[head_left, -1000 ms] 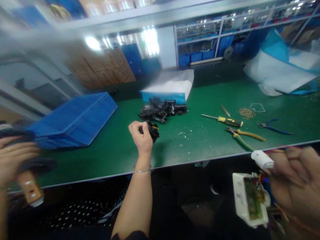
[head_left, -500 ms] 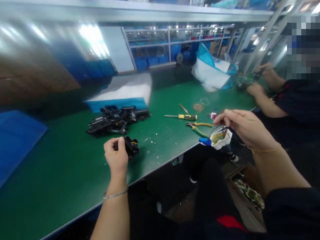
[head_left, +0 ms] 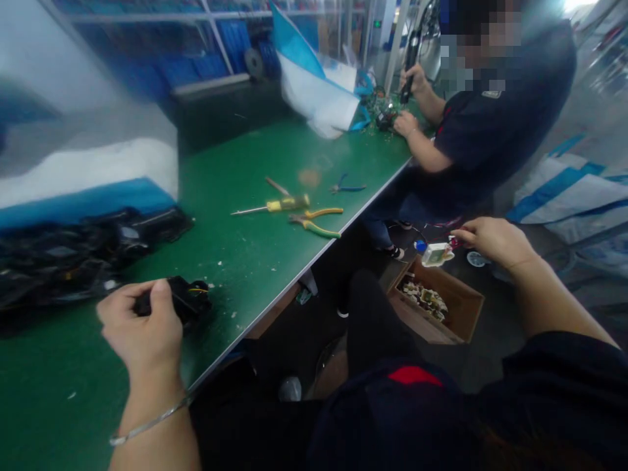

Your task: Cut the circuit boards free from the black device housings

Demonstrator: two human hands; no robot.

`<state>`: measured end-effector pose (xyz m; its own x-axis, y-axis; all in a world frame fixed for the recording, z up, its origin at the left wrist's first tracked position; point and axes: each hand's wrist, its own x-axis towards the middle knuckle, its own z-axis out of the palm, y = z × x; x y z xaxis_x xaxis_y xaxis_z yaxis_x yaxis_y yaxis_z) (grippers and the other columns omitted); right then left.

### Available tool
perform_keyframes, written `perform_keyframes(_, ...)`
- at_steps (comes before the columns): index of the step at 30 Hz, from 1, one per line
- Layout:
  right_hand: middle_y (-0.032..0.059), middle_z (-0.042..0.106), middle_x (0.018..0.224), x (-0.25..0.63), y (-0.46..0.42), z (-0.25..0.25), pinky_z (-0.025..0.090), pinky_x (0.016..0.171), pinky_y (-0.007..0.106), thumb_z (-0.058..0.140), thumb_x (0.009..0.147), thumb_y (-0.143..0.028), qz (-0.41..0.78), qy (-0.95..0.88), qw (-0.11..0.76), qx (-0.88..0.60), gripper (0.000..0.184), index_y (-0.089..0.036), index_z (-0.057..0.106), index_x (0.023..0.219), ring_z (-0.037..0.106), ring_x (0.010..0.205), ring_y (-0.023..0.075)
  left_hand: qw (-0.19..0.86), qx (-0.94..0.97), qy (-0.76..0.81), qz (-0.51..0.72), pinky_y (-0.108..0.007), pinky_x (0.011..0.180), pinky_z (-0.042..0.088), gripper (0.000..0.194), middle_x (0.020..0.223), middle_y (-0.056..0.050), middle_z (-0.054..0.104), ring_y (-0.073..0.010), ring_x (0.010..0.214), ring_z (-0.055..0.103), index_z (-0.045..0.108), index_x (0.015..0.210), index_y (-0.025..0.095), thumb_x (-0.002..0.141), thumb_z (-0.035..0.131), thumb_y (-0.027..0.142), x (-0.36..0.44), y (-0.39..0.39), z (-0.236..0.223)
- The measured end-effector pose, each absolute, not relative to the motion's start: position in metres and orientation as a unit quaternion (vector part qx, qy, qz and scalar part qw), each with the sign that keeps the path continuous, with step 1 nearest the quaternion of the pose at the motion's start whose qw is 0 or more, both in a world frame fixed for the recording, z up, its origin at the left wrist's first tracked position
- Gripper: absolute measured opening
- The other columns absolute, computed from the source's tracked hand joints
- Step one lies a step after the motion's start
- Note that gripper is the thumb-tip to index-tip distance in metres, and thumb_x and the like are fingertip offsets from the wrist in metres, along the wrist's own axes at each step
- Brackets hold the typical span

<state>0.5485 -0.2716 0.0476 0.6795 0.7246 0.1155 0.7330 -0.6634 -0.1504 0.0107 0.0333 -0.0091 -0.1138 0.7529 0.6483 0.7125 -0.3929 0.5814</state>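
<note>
At eight o'clock, a black plastic part (head_left: 184,302) is clamped by the left hand (head_left: 147,320) over the green desk (head_left: 220,173); at three o'clock, a white boxy housing (head_left: 434,254) is held by its wires (head_left: 454,241) in the right hand (head_left: 498,243).

A dark navy, almost black top (head_left: 363,418) is worn, its short sleeve (head_left: 564,373) seen at the lower right of the frame. A bright red patch (head_left: 415,375) is set on it, at the lower centre. Dark trousers (head_left: 375,320) are worn. The left hand (head_left: 147,327) and right hand (head_left: 498,245) are bare; the left wrist is ringed by a slim silver-coloured bracelet (head_left: 150,425).
</note>
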Motion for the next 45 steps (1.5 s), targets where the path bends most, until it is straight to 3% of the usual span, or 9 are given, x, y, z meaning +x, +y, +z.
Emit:
perform_keyframes(3,0.0156,0.069,0.080,0.571,-0.295,0.014,0.030,0.060,0.034,0.057,0.084,-0.051,0.042,-0.327,-0.003,-0.944,0.040,-0.015,0.075,0.082,0.050,0.059,0.0151,0.023,0.681,0.540,0.494,-0.046,0.100,0.046,0.017,0.104,0.007,0.062,-0.0215,0.108,0.059,0.065,0.095,0.034,0.079,0.064,0.034,0.017,0.034,-0.010)
perform_keyframes(9,0.0254,0.064,0.107,0.586,-0.306,-0.024,0.038,0.069,0.036,0.054,0.086,-0.052,0.046,-0.317,0.019,-0.947,0.054,-0.008,0.066,0.114,0.060,0.081,0.0217,0.011,0.693,0.538,0.480,-0.046,0.101,0.046,0.018,0.107,0.008,0.063,-0.0220,0.109,0.059,0.066,0.095,0.034,0.078,0.065,0.032,0.020,0.032,-0.010)
perform_keyframes(13,0.0210,0.060,0.117,0.589,-0.294,-0.017,0.042,0.081,0.038,0.052,0.089,-0.050,0.015,-0.329,0.045,-0.943,0.049,-0.012,0.063,0.119,0.059,0.097,0.0260,0.014,0.697,0.551,0.459,-0.049,0.101,0.046,0.019,0.109,0.009,0.063,-0.0236,0.111,0.058,0.065,0.098,0.039,0.078,0.064,0.036,0.016,0.027,-0.009)
perform_keyframes(20,0.0142,0.058,0.121,0.516,-0.233,0.023,0.046,0.090,0.037,0.053,0.090,-0.033,-0.125,-0.427,0.272,-0.854,0.032,-0.016,0.060,0.116,0.060,0.101,0.0237,0.021,0.694,0.543,0.473,-0.047,0.100,0.044,0.018,0.106,0.006,0.062,-0.0225,0.107,0.057,0.065,0.095,0.036,0.077,0.064,0.037,0.012,0.032,-0.013)
perform_keyframes(24,0.0100,0.059,0.120,0.424,-0.180,0.024,0.052,0.079,0.032,0.051,0.092,-0.029,-0.003,-0.553,0.397,-0.732,0.022,-0.019,0.062,0.108,0.063,0.082,0.0165,0.084,0.683,0.528,0.497,-0.044,0.100,0.041,0.018,0.099,-0.002,0.058,-0.0219,0.102,0.055,0.065,0.090,0.024,0.077,0.062,0.036,0.014,0.027,-0.008)
perform_keyframes(26,0.0093,0.058,0.123,0.378,-0.154,0.019,0.054,0.077,0.034,0.052,0.092,-0.029,0.077,-0.624,0.410,-0.661,0.022,-0.021,0.062,0.110,0.064,0.079,0.0159,0.081,0.685,0.534,0.489,-0.039,0.095,0.044,0.025,0.103,-0.003,0.058,-0.0201,0.099,0.056,0.064,0.099,0.023,0.079,0.059,0.037,0.014,0.022,-0.005)
perform_keyframes(30,0.0103,0.057,0.125,0.308,-0.098,0.007,0.055,0.078,0.039,0.052,0.092,-0.031,0.182,-0.710,0.414,-0.539,0.024,-0.022,0.063,0.111,0.064,0.079,0.0175,0.260,0.626,0.506,0.533,-0.032,0.085,0.047,0.051,0.105,-0.003,0.055,-0.0163,0.088,0.057,0.046,0.124,0.024,0.074,0.059,0.024,0.013,0.015,-0.005)
perform_keyframes(34,0.0110,0.060,0.119,0.269,-0.046,-0.011,0.054,0.075,0.037,0.048,0.092,-0.033,0.225,-0.720,0.422,-0.502,0.024,-0.020,0.065,0.103,0.063,0.080,0.0183,0.331,0.583,0.463,0.580,-0.031,0.087,0.047,0.060,0.115,-0.004,0.053,-0.0157,0.096,0.057,0.043,0.124,0.027,0.068,0.061,0.017,0.002,0.010,-0.006)
perform_keyframes(45,0.0055,0.068,0.105,0.270,-0.025,-0.050,0.053,0.070,0.037,0.047,0.090,-0.047,0.123,-0.737,0.345,-0.569,0.030,-0.026,0.066,0.100,0.066,0.076,0.0220,0.022,0.341,0.646,0.683,-0.039,0.100,0.042,0.058,0.111,-0.004,0.054,-0.0173,0.104,0.056,0.049,0.111,0.022,0.060,0.074,0.011,-0.146,0.016,0.000)
